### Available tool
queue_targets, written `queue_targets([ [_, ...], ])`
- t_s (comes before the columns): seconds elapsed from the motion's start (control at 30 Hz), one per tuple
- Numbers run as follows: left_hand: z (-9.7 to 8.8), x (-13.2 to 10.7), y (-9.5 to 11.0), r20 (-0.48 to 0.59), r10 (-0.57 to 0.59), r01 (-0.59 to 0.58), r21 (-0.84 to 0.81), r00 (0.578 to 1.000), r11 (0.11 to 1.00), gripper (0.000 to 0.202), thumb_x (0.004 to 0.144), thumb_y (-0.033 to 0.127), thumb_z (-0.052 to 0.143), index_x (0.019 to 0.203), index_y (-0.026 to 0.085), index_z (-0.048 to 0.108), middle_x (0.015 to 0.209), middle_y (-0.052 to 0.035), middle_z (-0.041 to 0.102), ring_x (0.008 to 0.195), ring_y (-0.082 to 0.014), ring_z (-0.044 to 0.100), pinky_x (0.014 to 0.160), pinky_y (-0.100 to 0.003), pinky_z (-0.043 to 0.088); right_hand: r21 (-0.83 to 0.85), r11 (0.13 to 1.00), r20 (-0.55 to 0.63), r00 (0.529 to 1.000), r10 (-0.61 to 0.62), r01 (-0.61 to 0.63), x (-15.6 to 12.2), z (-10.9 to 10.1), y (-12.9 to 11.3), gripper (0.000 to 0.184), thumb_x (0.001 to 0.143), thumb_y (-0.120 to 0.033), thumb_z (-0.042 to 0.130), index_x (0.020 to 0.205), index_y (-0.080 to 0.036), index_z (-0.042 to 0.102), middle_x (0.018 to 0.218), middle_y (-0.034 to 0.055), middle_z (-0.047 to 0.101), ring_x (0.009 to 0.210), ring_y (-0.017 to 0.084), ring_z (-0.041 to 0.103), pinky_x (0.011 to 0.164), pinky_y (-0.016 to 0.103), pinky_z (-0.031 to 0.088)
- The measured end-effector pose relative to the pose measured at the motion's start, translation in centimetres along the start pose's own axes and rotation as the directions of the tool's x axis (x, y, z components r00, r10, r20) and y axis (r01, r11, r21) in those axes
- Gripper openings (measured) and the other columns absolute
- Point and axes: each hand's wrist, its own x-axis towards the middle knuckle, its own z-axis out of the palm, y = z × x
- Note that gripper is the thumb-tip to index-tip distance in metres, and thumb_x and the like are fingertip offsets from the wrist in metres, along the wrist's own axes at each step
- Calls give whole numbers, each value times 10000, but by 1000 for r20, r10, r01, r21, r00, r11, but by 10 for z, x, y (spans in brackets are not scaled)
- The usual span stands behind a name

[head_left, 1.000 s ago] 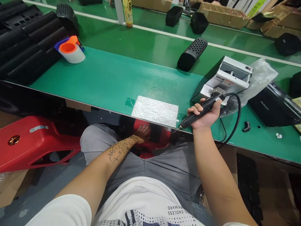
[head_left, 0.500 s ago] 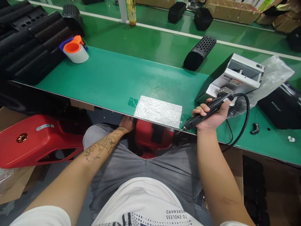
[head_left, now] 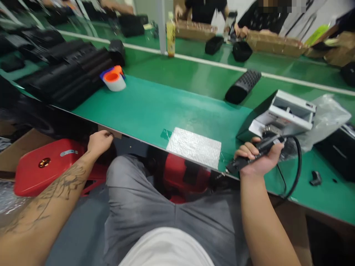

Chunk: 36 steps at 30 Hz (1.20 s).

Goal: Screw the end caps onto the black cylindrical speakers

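Observation:
My right hand (head_left: 257, 159) is wrapped round a black electric screwdriver (head_left: 245, 159), its bit pointing down and left past the bench's front edge. A thick black cable loops from its rear end. Close behind that hand stands a grey and black screw feeder (head_left: 280, 112). Left of the screwdriver tip, a silvery foil-like pad (head_left: 195, 147) is taped to the bench edge. My left hand (head_left: 100, 143) is closed beside the front edge, above the red stool; its fingers are curled inward, and whatever they may hold is hidden.
Several black speaker-like housings (head_left: 69, 70) are piled at the left, beside a tape roll in a dispenser (head_left: 115, 81). Another perforated housing (head_left: 244, 87) lies near the feeder. A red stool (head_left: 46, 166) stands at lower left. Beyond a yellow bottle (head_left: 171, 35), other people sit across the bench.
My left hand has moved out from under the bench by the pad, leftward to the front edge. My right hand keeps the screwdriver. The view has tilted up.

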Motion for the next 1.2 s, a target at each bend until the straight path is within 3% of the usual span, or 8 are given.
queue_targets([
  [0.1,-38,-1,-18,-214,-78,58,-98,974,993,197,1055,243,645,1194,172,765,1104,-60,826,921,-219,752,897,-349,678,-35,999,-93,995,-26,23,-6,14,2,619,728,-885,933,877,-322,724,602,-124,281,436,61,161,411,297,195],
  [0.23,-37,8,6,-360,-53,-20,-194,932,981,236,1018,223,601,1160,188,786,1164,-119,826,898,-247,804,897,-405,723,-50,992,-124,985,-118,113,-4,48,9,481,896,-816,872,920,-345,781,719,-83,259,461,48,196,449,388,112],
  [0.47,27,20,122,-203,338,-385,-273,919,882,348,1047,247,707,1368,238,841,1429,-123,854,1267,-282,867,1176,-440,729,-61,994,-57,993,-99,96,42,101,18,729,826,-1001,698,869,-274,729,640,-86,351,456,88,338,418,277,373],
  [0.6,58,12,190,-96,494,-493,-356,864,794,508,1060,322,767,1546,177,790,1625,-214,777,1571,-404,743,1406,-605,595,20,999,0,999,-44,44,53,114,26,733,857,-978,802,931,-254,711,640,-106,445,477,94,455,474,254,487],
  [0.77,75,-9,244,-15,655,-583,-472,756,662,620,1098,437,770,1666,193,732,1795,-221,670,1717,-446,624,1481,-668,510,20,1000,-44,999,-21,22,60,125,36,710,1073,-950,585,954,-257,677,639,-87,513,484,108,514,502,250,528],
  [0.9,67,-30,260,-22,752,-637,-549,658,541,551,1142,439,715,1649,227,744,1770,-180,707,1673,-394,679,1453,-598,561,16,1000,-18,1000,-19,20,68,127,38,711,1074,-969,585,973,-271,670,653,-82,531,491,116,523,508,263,546],
  [1.07,54,-74,259,-117,739,-639,-603,663,478,311,1130,377,700,1379,229,813,1595,-167,816,1520,-352,785,1356,-554,641,37,999,0,1000,16,-16,69,124,42,764,1052,-1012,588,945,-261,681,648,-66,552,493,115,533,491,258,533],
  [1.2,50,-108,261,-187,755,-693,-575,629,435,97,1077,352,744,1080,266,789,1427,-129,890,1375,-350,849,1242,-566,686,62,998,21,1000,11,-12,58,120,48,772,1020,-1026,635,938,-261,700,650,-64,555,494,113,527,480,259,518],
])
